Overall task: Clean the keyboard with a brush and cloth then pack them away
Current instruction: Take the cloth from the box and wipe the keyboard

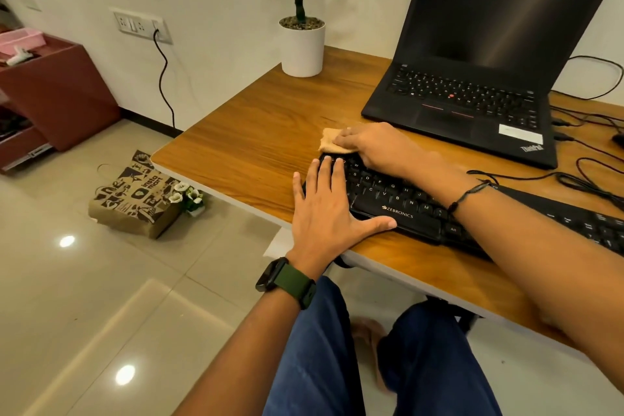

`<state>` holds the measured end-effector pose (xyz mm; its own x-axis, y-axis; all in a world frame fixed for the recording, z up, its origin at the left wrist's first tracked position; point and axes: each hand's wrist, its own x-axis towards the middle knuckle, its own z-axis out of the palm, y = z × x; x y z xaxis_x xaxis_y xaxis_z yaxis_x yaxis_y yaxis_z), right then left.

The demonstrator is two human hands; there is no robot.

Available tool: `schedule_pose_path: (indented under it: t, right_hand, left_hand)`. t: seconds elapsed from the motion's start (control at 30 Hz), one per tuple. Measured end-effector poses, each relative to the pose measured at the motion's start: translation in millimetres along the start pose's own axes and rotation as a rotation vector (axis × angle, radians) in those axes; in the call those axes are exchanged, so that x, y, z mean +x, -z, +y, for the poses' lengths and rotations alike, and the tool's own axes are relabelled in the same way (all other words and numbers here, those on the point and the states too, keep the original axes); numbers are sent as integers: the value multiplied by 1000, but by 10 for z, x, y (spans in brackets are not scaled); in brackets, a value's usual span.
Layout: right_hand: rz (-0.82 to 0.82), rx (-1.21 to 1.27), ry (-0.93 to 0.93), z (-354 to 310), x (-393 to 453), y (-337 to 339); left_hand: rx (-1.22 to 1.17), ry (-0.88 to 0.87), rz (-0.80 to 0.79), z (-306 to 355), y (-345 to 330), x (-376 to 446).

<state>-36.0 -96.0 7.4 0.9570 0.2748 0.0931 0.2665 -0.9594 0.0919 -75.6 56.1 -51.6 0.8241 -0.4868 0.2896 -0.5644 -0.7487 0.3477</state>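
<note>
A black keyboard (398, 202) lies along the front edge of the wooden desk (256, 145). My left hand (329, 213) rests flat on the keyboard's left end, fingers straight, thumb stretched along its front edge. My right hand (374, 143) presses a tan cloth (329, 143) onto the keyboard's top left corner, fingers laid over the cloth. Part of the cloth sticks out to the left of the fingers. No brush is in view.
An open black laptop (472, 77) stands behind the keyboard. A white plant pot (302, 47) sits at the desk's back left corner. Cables (591, 131) trail at the right. A paper bag (135, 199) lies on the floor to the left, beside a brown cabinet (57, 94).
</note>
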Motion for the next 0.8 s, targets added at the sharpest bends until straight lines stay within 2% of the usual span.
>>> schedule_pose_path:
  t: [0.07, 0.17, 0.23, 0.3, 0.43, 0.53, 0.67, 0.73, 0.8]
  right_hand:
    - [-45, 32, -20, 74, -57, 47]
    - [-73, 132, -179, 199, -89, 218]
    - [75, 182, -252, 215, -30, 299]
    - [168, 200, -239, 137, 60, 270]
    - [10, 121, -59, -61, 125, 28]
    - [15, 165, -78, -9, -43, 6]
    - [-99, 273, -73, 183, -335, 194]
    - [-52, 324, -150, 280, -318, 297]
    - [107, 338, -240, 292, -167, 306]
  left_hand:
    - [-7, 5, 2, 0, 6, -9]
    - [1, 6, -6, 5, 17, -8]
    - [7, 5, -14, 10, 19, -3]
    - [6, 5, -15, 7, 14, 2]
    - [22, 8, -11, 0, 2, 2]
    - [25, 13, -11, 10, 1, 3]
    - [25, 10, -10, 6, 3, 3]
    - [23, 12, -8, 2, 10, 1]
    - [24, 10, -11, 1, 17, -3]
